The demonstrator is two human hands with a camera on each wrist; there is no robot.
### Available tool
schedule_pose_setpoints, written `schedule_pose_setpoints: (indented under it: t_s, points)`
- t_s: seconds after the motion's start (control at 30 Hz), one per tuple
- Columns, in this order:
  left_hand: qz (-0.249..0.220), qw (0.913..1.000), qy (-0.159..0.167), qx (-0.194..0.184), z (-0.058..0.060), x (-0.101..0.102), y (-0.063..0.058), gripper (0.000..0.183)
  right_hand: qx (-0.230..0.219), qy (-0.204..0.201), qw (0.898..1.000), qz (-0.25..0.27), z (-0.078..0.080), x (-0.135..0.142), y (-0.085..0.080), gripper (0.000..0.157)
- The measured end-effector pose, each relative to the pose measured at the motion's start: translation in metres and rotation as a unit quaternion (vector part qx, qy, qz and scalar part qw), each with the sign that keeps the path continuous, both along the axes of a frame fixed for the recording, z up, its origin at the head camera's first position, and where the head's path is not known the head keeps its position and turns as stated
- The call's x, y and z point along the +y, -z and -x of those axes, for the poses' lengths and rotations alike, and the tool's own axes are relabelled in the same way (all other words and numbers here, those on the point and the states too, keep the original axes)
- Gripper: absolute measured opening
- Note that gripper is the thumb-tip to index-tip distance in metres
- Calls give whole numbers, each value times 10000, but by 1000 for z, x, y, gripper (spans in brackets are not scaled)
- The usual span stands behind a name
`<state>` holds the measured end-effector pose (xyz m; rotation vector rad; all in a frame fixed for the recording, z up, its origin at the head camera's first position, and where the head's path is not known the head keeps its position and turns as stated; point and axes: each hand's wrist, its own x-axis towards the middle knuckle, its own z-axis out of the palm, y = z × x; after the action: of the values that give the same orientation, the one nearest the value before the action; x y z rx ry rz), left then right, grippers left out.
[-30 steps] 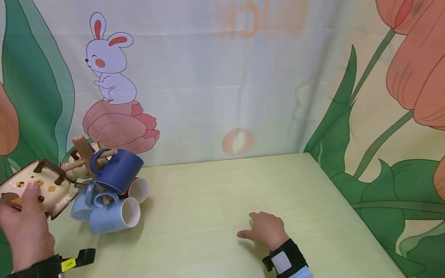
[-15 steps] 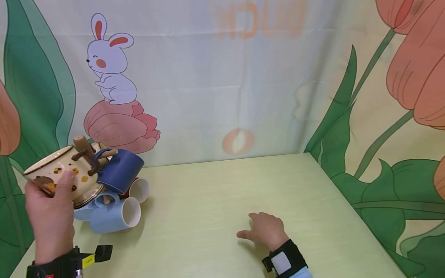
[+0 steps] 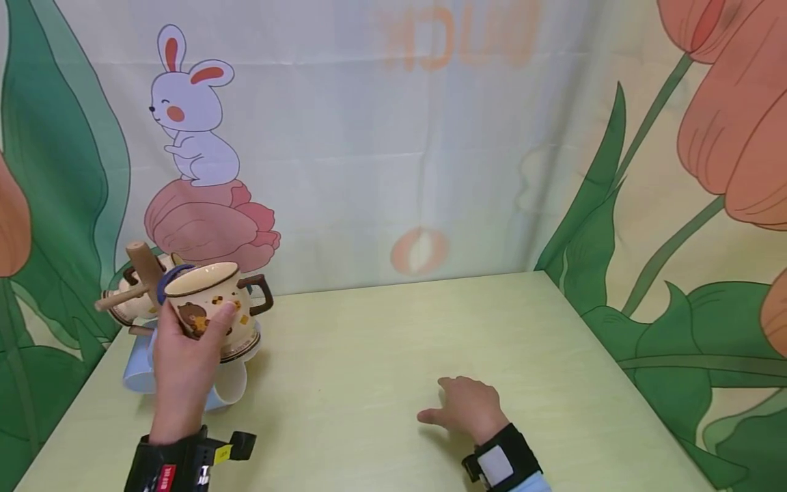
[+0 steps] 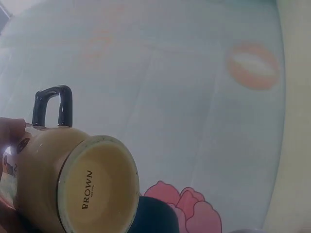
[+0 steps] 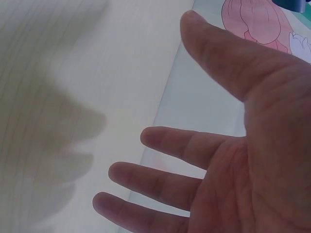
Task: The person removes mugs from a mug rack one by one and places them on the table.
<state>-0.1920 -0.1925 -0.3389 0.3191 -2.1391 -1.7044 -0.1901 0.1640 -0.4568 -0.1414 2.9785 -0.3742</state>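
Cream mug [image 3: 208,297] up in the left hand [image 3: 186,361], thumb and fingers clamped on it! | wooden rack [image 3: 144,265] near it | right hand [image 3: 470,410] hovers over the table [image 3: 350,355], fingers apart

Lower left, below left hand [image 3: 187,365]: I noted black cuff [image 3: 178,454] with red tag [image 3: 166,477], yellow label [image 3: 223,453], black side block [image 3: 244,445]. Lower right, below right hand [image 3: 472,410]: black strap [image 3: 521,447] bore pale square [image 3: 495,465]; light-blue sleeve [image 3: 532,483] showed at bottom edge.
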Motion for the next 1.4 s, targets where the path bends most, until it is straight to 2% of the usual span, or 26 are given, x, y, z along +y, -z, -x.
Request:
schedule_pose_setpoints:
  t_s: [0.33, 0.57, 0.7, 0.97, 1.17, 1.4]
  points:
    - [345, 9959, 761, 356, 9, 35, 25, 85, -9, -27, 9999, -108, 4, -2, 1, 77]
    - [316, 9900, 1366, 181, 18, 59, 42, 83, -19, -77, 9999, -121, 6, -2, -3, 77]
    - [480, 9883, 1446, 4, 23, 72, 55, 91, -68, -85, 9999, -89, 7, -3, -5, 77]
    - [1068, 9801, 1675, -1, 27, 95, 83, 94, 136, -268, 9995, -16, 9, -6, -16, 76]
    - [1265, 9750, 1825, 0, 24, 107, 94, 93, 275, -328, 9991, -17, 11, -10, -33, 75]
    - [1216, 9696, 2124, 11, 21, 116, 102, 93, 303, -480, 9984, 15, 14, -17, -43, 76]
